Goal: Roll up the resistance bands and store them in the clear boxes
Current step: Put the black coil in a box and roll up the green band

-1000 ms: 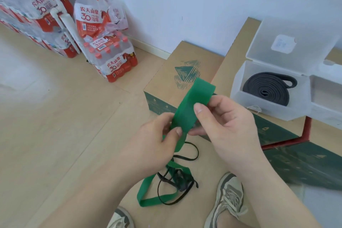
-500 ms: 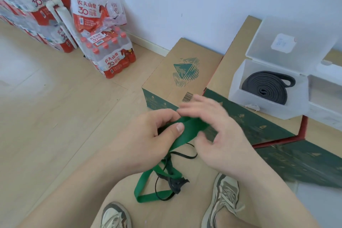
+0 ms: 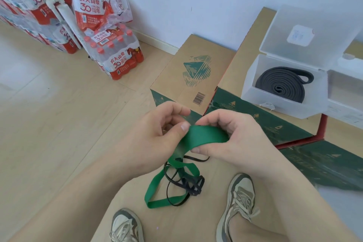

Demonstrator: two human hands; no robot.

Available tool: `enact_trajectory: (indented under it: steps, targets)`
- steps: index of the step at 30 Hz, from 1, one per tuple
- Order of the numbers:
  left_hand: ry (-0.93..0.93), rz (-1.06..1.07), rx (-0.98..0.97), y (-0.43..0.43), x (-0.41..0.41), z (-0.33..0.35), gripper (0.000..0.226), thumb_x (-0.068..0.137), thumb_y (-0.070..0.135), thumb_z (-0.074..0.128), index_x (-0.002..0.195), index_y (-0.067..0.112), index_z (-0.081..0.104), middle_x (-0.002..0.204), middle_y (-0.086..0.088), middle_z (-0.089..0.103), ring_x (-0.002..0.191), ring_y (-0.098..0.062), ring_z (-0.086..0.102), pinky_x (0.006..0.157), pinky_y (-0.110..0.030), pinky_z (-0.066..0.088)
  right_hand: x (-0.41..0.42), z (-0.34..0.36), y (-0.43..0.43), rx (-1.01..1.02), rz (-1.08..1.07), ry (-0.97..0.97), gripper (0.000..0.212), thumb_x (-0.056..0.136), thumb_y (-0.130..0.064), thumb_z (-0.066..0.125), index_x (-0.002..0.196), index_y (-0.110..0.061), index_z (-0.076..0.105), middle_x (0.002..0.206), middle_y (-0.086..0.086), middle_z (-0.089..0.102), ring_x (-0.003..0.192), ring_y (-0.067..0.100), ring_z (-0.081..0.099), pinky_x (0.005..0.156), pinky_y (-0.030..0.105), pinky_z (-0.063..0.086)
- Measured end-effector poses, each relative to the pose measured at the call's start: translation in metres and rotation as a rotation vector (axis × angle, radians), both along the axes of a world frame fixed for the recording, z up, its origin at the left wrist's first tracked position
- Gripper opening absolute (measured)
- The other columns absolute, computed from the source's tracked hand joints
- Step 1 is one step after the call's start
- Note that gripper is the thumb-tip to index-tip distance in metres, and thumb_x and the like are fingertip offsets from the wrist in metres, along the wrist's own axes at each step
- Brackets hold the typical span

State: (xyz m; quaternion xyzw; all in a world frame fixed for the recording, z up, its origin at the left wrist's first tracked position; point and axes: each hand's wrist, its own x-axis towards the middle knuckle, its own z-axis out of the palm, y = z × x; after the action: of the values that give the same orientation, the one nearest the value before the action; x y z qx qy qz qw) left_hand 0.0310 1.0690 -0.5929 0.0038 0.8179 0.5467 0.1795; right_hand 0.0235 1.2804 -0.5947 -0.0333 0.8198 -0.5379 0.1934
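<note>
Green band (image 3: 204,138), formerly upright, now level, crosswise

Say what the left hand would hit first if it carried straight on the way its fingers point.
The right hand. The left hand points rightward along the green band that both pinch, and the right hand's fingers sit almost against its own. Depth between them is hard to judge.

green band (image 3: 204,137), wide and flat, pinched up at its folded end, tail looping down onto the floor (image 3: 59,124), tangled there with thin black band (image 3: 193,185). dark grey band (image 3: 280,84) coiled inside open clear box (image 3: 279,105), lid raised.
</note>
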Motion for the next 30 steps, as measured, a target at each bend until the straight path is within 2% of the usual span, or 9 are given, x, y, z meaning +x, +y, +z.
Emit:
enact_trajectory:
  steps: [2,4,10,15,19,23,26,28,30]
  targets:
    - [-0.015,-0.083,-0.124,-0.004,0.0,-0.003,0.05,0.095,-0.001,0.052,0.122,0.04,0.06,0.114,0.018,0.071,0.112,-0.004,0.065,0.103,-0.04,0.053,-0.003,0.0,0.003,-0.006,-0.001,-0.065,0.038,0.065,-0.015,0.097,0.092,-0.029,0.076,0.089,-0.006,0.08,0.079,0.012,0.075,0.073,0.033,0.063]
    - [-0.049,-0.248,-0.277,-0.003,0.002,-0.005,0.065,0.085,0.003,0.053,0.132,0.048,0.052,0.126,0.026,0.062,0.124,0.002,0.056,0.109,-0.035,0.047,-0.004,-0.001,0.005,-0.029,-0.065,-0.118,0.039,0.064,-0.013,0.098,0.094,-0.024,0.075,0.088,-0.002,0.08,0.081,0.02,0.077,0.075,0.042,0.066]
    - [-0.006,-0.227,-0.319,0.018,0.005,-0.019,0.037,0.085,0.038,0.076,0.114,0.044,0.055,0.115,0.021,0.067,0.114,0.0,0.06,0.1,-0.036,0.052,-0.003,-0.004,0.017,-0.139,-0.025,-0.268,0.054,0.056,-0.014,0.101,0.099,-0.014,0.069,0.093,0.015,0.08,0.091,0.047,0.074,0.085,0.065,0.059]
    - [0.087,-0.225,-0.257,0.015,0.004,-0.023,0.027,0.09,0.031,0.073,0.114,0.035,0.062,0.108,0.017,0.071,0.105,0.0,0.066,0.097,-0.035,0.054,-0.002,0.003,0.026,-0.066,-0.03,-0.161,0.045,0.064,-0.024,0.096,0.1,-0.017,0.071,0.091,0.003,0.081,0.081,0.024,0.076,0.08,0.05,0.061]
    - [0.174,-0.243,-0.269,0.016,0.002,-0.02,0.032,0.088,0.041,0.066,0.12,0.037,0.066,0.105,0.013,0.073,0.101,-0.01,0.067,0.091,-0.039,0.056,0.0,-0.006,0.032,0.133,0.058,0.019,0.05,0.076,-0.035,0.09,0.12,-0.044,0.068,0.11,-0.014,0.074,0.102,0.005,0.071,0.096,0.037,0.058]
    - [0.193,-0.22,-0.34,0.022,0.004,-0.018,0.03,0.081,0.051,0.069,0.106,0.036,0.07,0.087,0.012,0.072,0.084,-0.009,0.066,0.077,-0.04,0.057,0.004,-0.017,0.022,0.234,0.038,0.287,0.047,0.073,-0.046,0.089,0.117,-0.039,0.074,0.123,-0.02,0.064,0.126,0.0,0.054,0.11,0.023,0.041]
    - [0.179,-0.106,-0.388,0.023,0.002,-0.016,0.035,0.076,0.052,0.083,0.102,0.036,0.066,0.078,0.013,0.068,0.072,-0.004,0.063,0.066,-0.033,0.056,0.002,-0.011,0.018,0.332,-0.27,0.442,0.03,0.075,-0.054,0.085,0.084,-0.028,0.072,0.094,-0.013,0.064,0.095,0.003,0.059,0.085,0.021,0.046]
    - [0.233,-0.068,-0.447,0.022,0.002,-0.017,0.035,0.077,0.046,0.084,0.098,0.034,0.059,0.07,0.011,0.059,0.064,-0.003,0.054,0.057,-0.026,0.045,0.0,-0.006,0.016,0.235,-0.376,0.239,0.045,0.082,-0.058,0.078,0.07,-0.016,0.069,0.068,-0.004,0.066,0.063,0.01,0.059,0.065,0.029,0.051]
    - [0.373,-0.096,-0.51,0.025,0.005,-0.017,0.037,0.08,0.036,0.084,0.092,0.031,0.049,0.064,0.014,0.046,0.06,-0.004,0.045,0.054,-0.024,0.037,0.001,-0.004,0.006,0.117,-0.34,-0.024,0.052,0.088,-0.06,0.071,0.072,-0.011,0.075,0.064,0.003,0.072,0.05,0.012,0.062,0.055,0.033,0.056]
